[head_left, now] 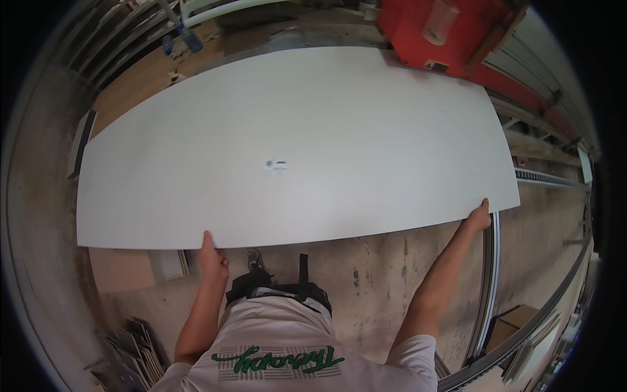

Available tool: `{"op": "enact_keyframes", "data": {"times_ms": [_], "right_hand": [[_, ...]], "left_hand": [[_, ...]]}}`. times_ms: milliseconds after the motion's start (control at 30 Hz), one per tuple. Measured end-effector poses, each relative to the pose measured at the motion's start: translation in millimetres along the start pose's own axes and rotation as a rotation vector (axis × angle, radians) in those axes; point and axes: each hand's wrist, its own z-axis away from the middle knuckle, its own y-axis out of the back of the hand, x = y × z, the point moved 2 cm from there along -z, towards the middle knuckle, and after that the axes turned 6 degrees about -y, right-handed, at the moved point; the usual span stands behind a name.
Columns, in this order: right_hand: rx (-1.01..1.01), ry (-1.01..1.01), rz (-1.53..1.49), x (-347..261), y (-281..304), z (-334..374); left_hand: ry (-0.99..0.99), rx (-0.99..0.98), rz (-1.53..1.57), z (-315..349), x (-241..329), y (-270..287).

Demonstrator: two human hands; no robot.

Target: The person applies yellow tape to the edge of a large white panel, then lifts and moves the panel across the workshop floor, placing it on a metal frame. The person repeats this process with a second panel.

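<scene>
A large white panel (366, 137) stretches across the view in front of me, with a small printed label (275, 166) near its middle. My left hand (212, 260) grips the near edge left of centre, thumb on top and fingers underneath. Close to the panel's right corner, my right hand (482, 214) holds the same edge, thumb up over the surface. The fingers below the board are mostly hidden. The far side of the panel reaches a red machine (424, 32).
Metal rails (486, 281) run along the right side. Several board offcuts (134, 353) lean at lower left, and more panels (532, 349) stand at lower right. A blue bottle (189, 38) lies on the brown surface (130, 91) beyond the panel. Concrete floor (372, 281) shows below.
</scene>
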Motion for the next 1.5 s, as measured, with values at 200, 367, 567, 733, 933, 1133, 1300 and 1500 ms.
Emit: {"op": "enact_keyframes", "data": {"times_ms": [200, 367, 567, 733, 933, 1133, 1300, 1500], "right_hand": [[-0.217, 0.098, -0.224, 57.9, -3.0, 146.5], [-0.387, 0.124, -0.211, 102.2, 6.8, 339.6], [-0.552, -0.025, -0.245, 105.9, 14.7, 504.1], [-0.422, -0.120, -0.313, 103.4, 2.0, 503.8], [-0.269, -0.075, -0.172, 97.7, -4.0, 416.8], [-0.160, 0.024, -0.213, 90.7, -3.7, 342.0], [-0.110, -0.028, -0.149, 81.3, -2.1, 280.8], [-0.093, -0.017, -0.143, 73.5, -4.0, 196.3]], "left_hand": [[0.063, -0.057, 0.069, -24.7, 23.2, 38.4], [-0.019, 0.112, 0.128, -97.1, 66.9, 114.0], [-0.063, 0.263, 0.153, -159.8, 109.2, 177.8], [-0.182, 0.245, 0.254, -208.6, 114.9, 226.1], [-0.280, 0.172, 0.314, -250.5, 124.8, 265.8], [-0.312, 0.103, -0.080, -223.2, 96.7, 235.8], [-0.227, 0.042, -0.290, -186.3, 64.4, 164.5], [-0.159, -0.103, -0.353, -137.5, 39.0, 104.5]]}}
